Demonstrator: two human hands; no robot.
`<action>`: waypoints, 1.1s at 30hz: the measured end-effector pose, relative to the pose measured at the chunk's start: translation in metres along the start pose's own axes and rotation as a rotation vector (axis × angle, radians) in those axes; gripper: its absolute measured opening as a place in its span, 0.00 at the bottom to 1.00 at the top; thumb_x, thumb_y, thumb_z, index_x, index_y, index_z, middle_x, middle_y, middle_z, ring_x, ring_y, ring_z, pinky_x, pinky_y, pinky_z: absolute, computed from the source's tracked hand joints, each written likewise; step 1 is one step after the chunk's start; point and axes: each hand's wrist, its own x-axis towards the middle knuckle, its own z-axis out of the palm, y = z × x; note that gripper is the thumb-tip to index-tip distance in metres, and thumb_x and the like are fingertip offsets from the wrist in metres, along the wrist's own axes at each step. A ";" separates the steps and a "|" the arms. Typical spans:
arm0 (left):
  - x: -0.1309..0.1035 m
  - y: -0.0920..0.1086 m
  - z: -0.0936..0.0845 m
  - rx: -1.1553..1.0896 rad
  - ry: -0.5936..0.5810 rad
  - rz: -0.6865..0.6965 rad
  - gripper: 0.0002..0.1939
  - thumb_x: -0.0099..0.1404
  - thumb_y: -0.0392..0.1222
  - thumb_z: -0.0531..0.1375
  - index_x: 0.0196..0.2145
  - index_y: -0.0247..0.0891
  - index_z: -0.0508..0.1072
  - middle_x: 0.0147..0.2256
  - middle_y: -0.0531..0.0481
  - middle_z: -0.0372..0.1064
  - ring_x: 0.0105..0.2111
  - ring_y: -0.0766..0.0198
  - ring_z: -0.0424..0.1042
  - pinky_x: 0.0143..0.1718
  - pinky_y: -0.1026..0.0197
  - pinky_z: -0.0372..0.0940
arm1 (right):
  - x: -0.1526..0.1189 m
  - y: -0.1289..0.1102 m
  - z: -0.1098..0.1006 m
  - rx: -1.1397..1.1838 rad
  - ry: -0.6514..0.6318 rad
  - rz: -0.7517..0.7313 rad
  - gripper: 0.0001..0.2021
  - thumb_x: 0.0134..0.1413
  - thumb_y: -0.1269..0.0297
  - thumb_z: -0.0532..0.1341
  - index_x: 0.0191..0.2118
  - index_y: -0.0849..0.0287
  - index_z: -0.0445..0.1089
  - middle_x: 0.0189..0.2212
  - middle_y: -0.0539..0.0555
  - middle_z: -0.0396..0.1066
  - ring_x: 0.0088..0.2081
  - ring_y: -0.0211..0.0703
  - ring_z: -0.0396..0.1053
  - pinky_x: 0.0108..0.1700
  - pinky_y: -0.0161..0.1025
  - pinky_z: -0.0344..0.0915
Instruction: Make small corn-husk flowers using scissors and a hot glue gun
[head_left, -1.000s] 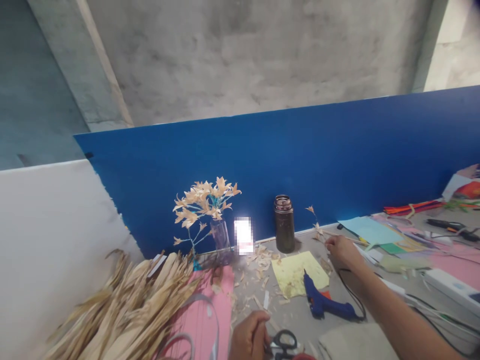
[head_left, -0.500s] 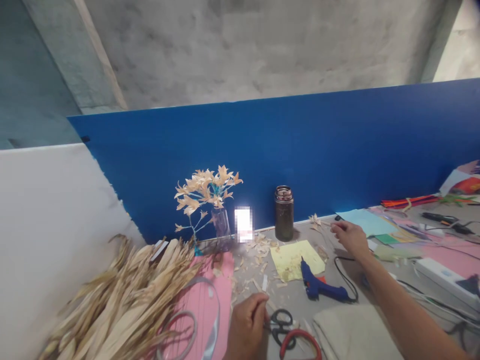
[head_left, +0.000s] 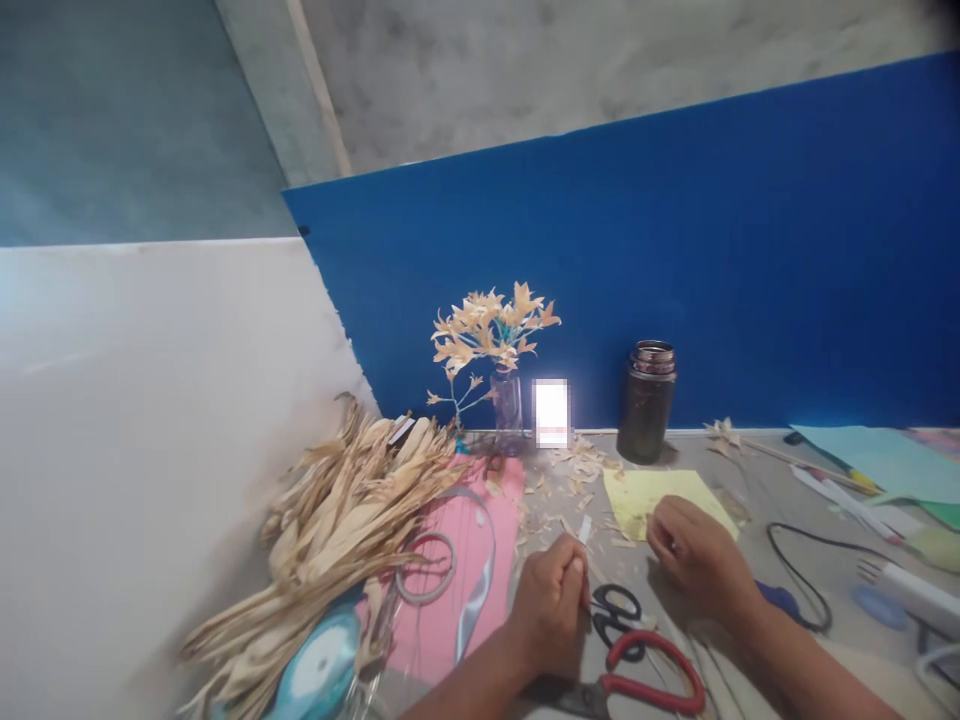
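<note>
Both my left hand (head_left: pixel 553 598) and right hand (head_left: pixel 697 555) are curled, contents hidden; red-handled scissors (head_left: pixel 646 693) lie just beside the left, probably for quick reach.

Board (head_left: pixel 615 230): deep, even blue. Wall (head_left: pixel 525 70) above: mottled grey; side panel (head_left: pixel 150 380): off-white. Table (head_left: pixel 555 484): light grey, flecked with cream scraps (head_left: pixel 581 462). Flowers (head_left: pixel 480 318): pale peach-cream, turquoise stems (head_left: pixel 455 402); vase (head_left: pixel 508 410): see-through, purplish tint. Flask (head_left: pixel 643 415): dark brown-grey, coppery sheen at the neck. Husks (head_left: pixel 360 505): straw yellow, streaked lengthwise with brown. Ribbon roll (head_left: pixel 315 670): turquoise, white centre; loose ribbon (head_left: pixel 472 612): silvery; ring (head_left: pixel 452 572): pale grey. Sheet (head_left: pixel 420 640) under the ring: pink, thin darker lines. Square paper (head_left: pixel 694 488): pale yellow, brownish specks. Small scissors (head_left: pixel 637 600): black handles; large scissors (head_left: pixel 694 670): red handles. Glue gun (head_left: pixel 780 598): visible part dark blue; cable (head_left: pixel 772 546): black. Far-right paper (head_left: pixel 862 460): light blue
</note>
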 end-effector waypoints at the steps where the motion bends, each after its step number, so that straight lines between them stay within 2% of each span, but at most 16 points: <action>1: 0.000 0.000 0.000 0.012 0.007 0.012 0.17 0.73 0.43 0.45 0.28 0.43 0.64 0.21 0.52 0.64 0.22 0.63 0.65 0.29 0.61 0.59 | 0.001 0.004 -0.001 0.000 0.003 0.011 0.15 0.58 0.72 0.52 0.21 0.53 0.55 0.20 0.49 0.60 0.24 0.41 0.58 0.29 0.39 0.52; 4: -0.001 -0.003 0.000 0.043 0.008 0.025 0.18 0.73 0.44 0.45 0.26 0.44 0.63 0.20 0.51 0.63 0.21 0.62 0.65 0.28 0.60 0.59 | 0.003 0.009 -0.002 -0.003 -0.005 0.037 0.14 0.57 0.72 0.53 0.22 0.53 0.54 0.21 0.49 0.59 0.24 0.42 0.57 0.29 0.39 0.53; 8: -0.001 -0.006 0.001 0.047 0.030 -0.048 0.19 0.73 0.47 0.46 0.23 0.44 0.60 0.17 0.53 0.59 0.19 0.63 0.62 0.26 0.60 0.57 | 0.004 0.003 0.000 0.023 -0.047 0.044 0.13 0.60 0.69 0.53 0.23 0.53 0.58 0.22 0.51 0.62 0.26 0.43 0.60 0.31 0.40 0.56; 10: 0.003 -0.007 0.000 0.021 0.124 -0.098 0.20 0.73 0.48 0.46 0.24 0.43 0.60 0.18 0.54 0.59 0.19 0.64 0.61 0.26 0.61 0.57 | 0.005 -0.001 0.001 0.065 -0.090 0.032 0.12 0.63 0.65 0.54 0.26 0.54 0.63 0.25 0.52 0.67 0.29 0.44 0.64 0.34 0.40 0.58; 12: 0.009 -0.008 -0.003 -0.041 0.287 -0.150 0.17 0.73 0.46 0.46 0.27 0.42 0.62 0.21 0.54 0.62 0.21 0.65 0.62 0.26 0.63 0.58 | 0.005 -0.005 0.004 0.093 -0.177 0.028 0.11 0.65 0.61 0.55 0.31 0.55 0.68 0.28 0.54 0.71 0.32 0.45 0.67 0.35 0.40 0.59; 14: 0.018 -0.010 -0.009 -0.099 0.438 -0.196 0.11 0.70 0.40 0.47 0.32 0.41 0.66 0.27 0.53 0.66 0.25 0.66 0.65 0.27 0.65 0.59 | 0.004 -0.007 0.007 0.095 -0.300 0.022 0.12 0.66 0.60 0.54 0.34 0.55 0.71 0.30 0.54 0.74 0.33 0.46 0.69 0.35 0.39 0.60; 16: 0.026 -0.013 -0.016 -0.142 0.515 -0.228 0.09 0.64 0.34 0.49 0.29 0.40 0.65 0.27 0.53 0.67 0.26 0.67 0.66 0.28 0.66 0.60 | 0.002 -0.010 0.010 0.085 -0.399 0.003 0.13 0.66 0.61 0.54 0.32 0.55 0.72 0.29 0.54 0.75 0.32 0.46 0.71 0.34 0.39 0.59; 19: 0.033 -0.019 -0.021 -0.235 0.504 -0.296 0.08 0.60 0.33 0.49 0.27 0.40 0.65 0.25 0.54 0.66 0.23 0.69 0.65 0.24 0.68 0.58 | 0.001 -0.016 0.013 0.072 -0.463 -0.020 0.15 0.66 0.61 0.55 0.29 0.54 0.72 0.26 0.52 0.74 0.29 0.44 0.71 0.32 0.37 0.58; 23: 0.033 -0.025 -0.017 -0.304 0.443 -0.331 0.07 0.61 0.35 0.50 0.30 0.38 0.68 0.21 0.54 0.66 0.19 0.69 0.64 0.20 0.68 0.58 | 0.001 -0.021 0.012 0.046 -0.489 -0.019 0.14 0.65 0.62 0.55 0.30 0.54 0.73 0.26 0.51 0.75 0.30 0.44 0.72 0.32 0.36 0.58; 29: 0.033 -0.030 -0.009 -0.416 0.334 -0.376 0.07 0.60 0.38 0.53 0.34 0.35 0.69 0.25 0.50 0.72 0.19 0.67 0.69 0.19 0.67 0.60 | -0.001 -0.017 0.010 0.015 -0.496 -0.001 0.15 0.66 0.62 0.54 0.29 0.55 0.72 0.27 0.52 0.76 0.30 0.45 0.72 0.32 0.37 0.58; 31: 0.032 -0.031 -0.009 -0.436 0.314 -0.372 0.06 0.60 0.40 0.56 0.34 0.36 0.68 0.28 0.49 0.75 0.17 0.69 0.68 0.17 0.68 0.58 | -0.001 -0.016 0.010 0.010 -0.491 0.005 0.15 0.67 0.61 0.53 0.30 0.55 0.72 0.27 0.53 0.76 0.30 0.46 0.72 0.32 0.38 0.58; 33: 0.031 -0.030 -0.010 -0.384 0.297 -0.348 0.07 0.62 0.44 0.57 0.33 0.37 0.67 0.26 0.51 0.73 0.14 0.71 0.64 0.15 0.68 0.55 | -0.001 -0.016 0.010 0.010 -0.487 0.009 0.15 0.67 0.61 0.53 0.31 0.55 0.72 0.28 0.53 0.76 0.31 0.46 0.73 0.33 0.38 0.59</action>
